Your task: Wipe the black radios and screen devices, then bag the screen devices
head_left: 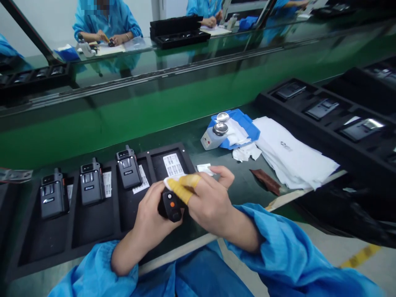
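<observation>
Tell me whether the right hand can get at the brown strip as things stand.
Probably yes: the brown strip lies on the bench, with bare surface between it and the right hand, though that hand is busy at the black device.

a factory workshop: people in blue work smocks sit in a row at the far counter, beyond a long green worktop. at left, a black foam tray holds matching handheld devices beside barcode labels; yellow tape marks the floor at near right.
</observation>
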### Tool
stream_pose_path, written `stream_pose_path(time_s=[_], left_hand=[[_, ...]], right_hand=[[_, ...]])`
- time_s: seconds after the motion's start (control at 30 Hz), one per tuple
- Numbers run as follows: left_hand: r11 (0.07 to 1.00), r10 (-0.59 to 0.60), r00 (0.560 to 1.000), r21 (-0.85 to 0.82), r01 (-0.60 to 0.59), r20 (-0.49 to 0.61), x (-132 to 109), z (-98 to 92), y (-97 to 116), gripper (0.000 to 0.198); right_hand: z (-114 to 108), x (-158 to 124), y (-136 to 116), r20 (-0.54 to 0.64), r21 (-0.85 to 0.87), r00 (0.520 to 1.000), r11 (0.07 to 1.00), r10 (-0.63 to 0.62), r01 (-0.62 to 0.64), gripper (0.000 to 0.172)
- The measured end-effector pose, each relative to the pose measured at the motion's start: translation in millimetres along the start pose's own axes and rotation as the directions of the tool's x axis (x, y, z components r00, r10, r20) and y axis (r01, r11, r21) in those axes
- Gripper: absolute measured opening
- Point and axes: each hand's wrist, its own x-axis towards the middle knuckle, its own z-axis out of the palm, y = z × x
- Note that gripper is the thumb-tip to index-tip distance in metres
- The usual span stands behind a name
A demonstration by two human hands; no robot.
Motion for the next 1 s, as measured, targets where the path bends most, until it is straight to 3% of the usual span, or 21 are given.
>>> stream_pose_path(time_s=[0.13,0.27,0.33,0.5,0.7,0.87,1.0], left_hand=[[1.0,0.003,1.0,0.022,-0.003,0.005,-0.7,0.4,0.3,0.04],[0.997,0.075,0.997,-0.001,-0.075,0.005,0.3,-0.3,-1.6,0.042],[0.995,0.099,0.995,-0.004,-0.099,-0.008,0.7,-0.1,-1.1,0.043],[0.995,0.081,0.996,0.052,-0.079,-0.026,-0.8,2.0,3.0,0.039],[0.989,0.125,0.992,0.076,-0.123,-0.019,-3.3,3.7,1.1,0.042],[0.993,0.103,0.994,0.053,-0.102,-0.019,-1.1,3.7,1.7,0.041],[0.995,0.098,0.995,0.023,-0.098,-0.004,-0.4,2.1,0.0,0.042]], right_hand=[[-4.1,2.3,10.3,0.041,0.023,0.998,0.998,0.05,-0.051,0.032],[-15.3,7.1,2.1,0.057,0.155,0.996,0.987,-0.062,0.052,0.033],[-15.8,8.1,-4.2,0.048,0.137,0.996,0.988,-0.073,0.066,0.034],[-0.4,-2.6,0.8,0.04,0.006,0.997,0.998,0.063,-0.064,0.034],[4.3,-17.5,22.6,0.06,0.001,0.981,0.983,0.184,-0.185,0.04],[-14.5,-10.6,12.3,0.02,0.171,0.992,0.978,0.122,-0.123,0.053],[-15.4,-9.1,-1.6,0.024,0.214,0.999,0.976,0.042,-0.046,0.049]])
